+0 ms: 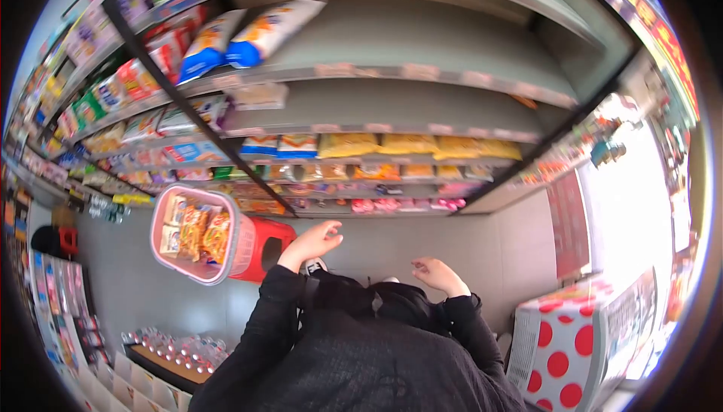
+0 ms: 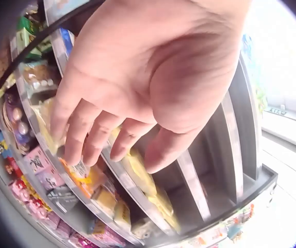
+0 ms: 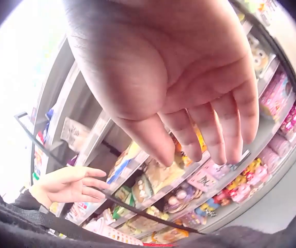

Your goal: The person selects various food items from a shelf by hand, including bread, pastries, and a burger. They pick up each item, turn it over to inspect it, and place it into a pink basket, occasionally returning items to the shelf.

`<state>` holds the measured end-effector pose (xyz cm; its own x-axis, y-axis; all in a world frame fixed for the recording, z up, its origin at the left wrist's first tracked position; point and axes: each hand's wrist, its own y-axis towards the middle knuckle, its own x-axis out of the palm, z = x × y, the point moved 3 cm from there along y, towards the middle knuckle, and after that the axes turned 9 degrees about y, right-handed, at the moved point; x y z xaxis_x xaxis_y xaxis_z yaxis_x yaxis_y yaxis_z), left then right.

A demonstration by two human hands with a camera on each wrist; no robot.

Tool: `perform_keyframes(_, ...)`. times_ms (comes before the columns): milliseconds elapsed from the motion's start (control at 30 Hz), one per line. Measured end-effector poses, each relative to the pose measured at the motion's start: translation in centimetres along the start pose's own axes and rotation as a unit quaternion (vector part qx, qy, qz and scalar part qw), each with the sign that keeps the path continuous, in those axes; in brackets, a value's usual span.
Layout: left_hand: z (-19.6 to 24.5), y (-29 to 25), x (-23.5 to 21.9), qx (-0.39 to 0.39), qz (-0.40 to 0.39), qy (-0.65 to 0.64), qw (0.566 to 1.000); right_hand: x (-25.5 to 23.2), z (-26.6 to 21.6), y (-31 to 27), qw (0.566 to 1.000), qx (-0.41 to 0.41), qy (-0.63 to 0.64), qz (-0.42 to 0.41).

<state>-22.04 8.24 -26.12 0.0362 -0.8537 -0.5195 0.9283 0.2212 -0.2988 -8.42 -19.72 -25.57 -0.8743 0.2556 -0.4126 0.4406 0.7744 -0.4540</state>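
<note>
My left hand [image 1: 316, 240] is held out in front of my body, fingers loosely spread, with nothing in it. Its bare palm and relaxed fingers fill the left wrist view. Apart from it, my right hand [image 1: 440, 275] hangs in the air, also holding nothing, its fingers slightly bent in the right wrist view. Left of the left hand stands a pink basket [image 1: 242, 240] containing several snack bags [image 1: 194, 233]. Ahead is a shelf unit [image 1: 422, 24], with yellow bags [image 1: 346, 145] along a lower shelf and two blue-and-white bags [image 1: 275, 32] higher up.
A red container [image 1: 269, 245] is beside the basket on the grey floor. To the right stands a box with red dots [image 1: 557, 363]. Clustered bottles [image 1: 177, 349] are at lower left. More packed shelves [image 1: 105, 96] run along the left, and bright light enters at right.
</note>
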Motion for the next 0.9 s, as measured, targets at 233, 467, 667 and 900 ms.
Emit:
perform_keyframes(233,10.2,4.5,7.3,0.056,-0.176,0.084,0.979,-4.0,6.8,-8.6,0.991,0.069,0.073,0.091)
perform_keyframes(467,13.6,7.4,9.8,0.068,-0.249,0.129,0.957,-3.9,8.8,-10.4,0.976,0.087,0.143,0.136)
perform_keyframes(667,12.5,11.4,9.8,0.082,-0.277,0.141,0.947,-4.9,9.8,-8.9,0.964,0.094,0.194,0.159)
perform_keyframes(900,12.9,16.3,7.6,0.075,-0.258,0.123,0.955,-9.5,8.5,-4.4,0.965,0.118,0.158,0.172)
